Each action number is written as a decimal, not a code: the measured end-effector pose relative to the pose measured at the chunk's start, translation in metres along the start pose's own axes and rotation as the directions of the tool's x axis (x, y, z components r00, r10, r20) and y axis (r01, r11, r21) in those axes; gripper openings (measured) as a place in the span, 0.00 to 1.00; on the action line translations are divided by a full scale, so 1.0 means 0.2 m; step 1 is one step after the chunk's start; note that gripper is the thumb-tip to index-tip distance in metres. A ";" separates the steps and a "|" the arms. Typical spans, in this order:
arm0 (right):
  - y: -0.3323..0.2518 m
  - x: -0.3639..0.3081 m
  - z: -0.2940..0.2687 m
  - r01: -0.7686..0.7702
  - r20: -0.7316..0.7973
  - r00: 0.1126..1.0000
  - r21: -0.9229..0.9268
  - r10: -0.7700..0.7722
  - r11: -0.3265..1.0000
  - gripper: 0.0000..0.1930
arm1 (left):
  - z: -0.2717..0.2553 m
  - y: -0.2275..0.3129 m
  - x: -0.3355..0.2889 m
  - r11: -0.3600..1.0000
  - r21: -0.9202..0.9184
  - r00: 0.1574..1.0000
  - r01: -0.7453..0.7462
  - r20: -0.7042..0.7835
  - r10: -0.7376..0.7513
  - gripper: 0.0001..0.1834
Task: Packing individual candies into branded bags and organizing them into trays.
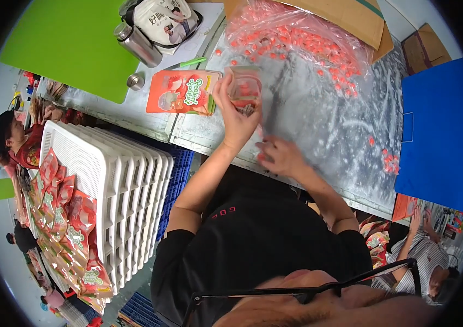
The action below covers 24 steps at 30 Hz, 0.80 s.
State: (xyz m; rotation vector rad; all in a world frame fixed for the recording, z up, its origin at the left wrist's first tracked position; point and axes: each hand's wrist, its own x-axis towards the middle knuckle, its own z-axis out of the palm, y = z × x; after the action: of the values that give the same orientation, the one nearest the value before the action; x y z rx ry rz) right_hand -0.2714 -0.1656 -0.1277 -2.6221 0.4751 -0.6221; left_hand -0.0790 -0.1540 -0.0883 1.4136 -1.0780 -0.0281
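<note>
My left hand (238,121) is raised over the front of the metal table, its fingers and thumb wrapped round a small pouch (246,87). The pouch stands upright with its mouth up, and red pieces show through its clear side. Just below and to the right, by the table's front edge, is my right hand (281,156). Its fingers are bent and smeared by motion, so I cannot make out whether anything is in them. Beside my left hand lies a stack of flat red and green pouches (179,91).
Small red candies (346,73) spill from a clear plastic liner in a cardboard box (346,19). A few more lie at right, near a blue panel (438,139). A steel flask (138,44) stands back left. White stacked trays (128,201) with filled pouches (68,223) are at my left.
</note>
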 end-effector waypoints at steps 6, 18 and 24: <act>0.18 -0.14 0.24 -0.053 -0.057 0.997 0.111 0.060 0.992 0.11 | -0.02 -0.02 -0.16 0.997 -0.005 0.994 -0.075 0.075 0.075 0.53; -0.18 0.50 -0.51 0.234 -0.271 0.930 -0.082 -0.248 0.969 0.16 | -0.01 -0.03 -0.24 0.997 -0.023 0.995 -0.078 0.061 0.079 0.65; -0.04 0.38 -0.43 0.331 0.093 0.942 -0.086 -0.323 0.940 0.14 | -0.34 -0.03 -0.11 0.994 -0.089 0.938 0.062 0.347 -0.027 0.80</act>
State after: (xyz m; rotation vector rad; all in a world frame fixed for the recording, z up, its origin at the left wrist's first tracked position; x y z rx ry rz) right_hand -0.2465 -0.2152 -0.0273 -2.8358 0.0439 -0.6069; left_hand -0.0477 -0.0902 -0.0922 1.3731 -1.3127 -0.3706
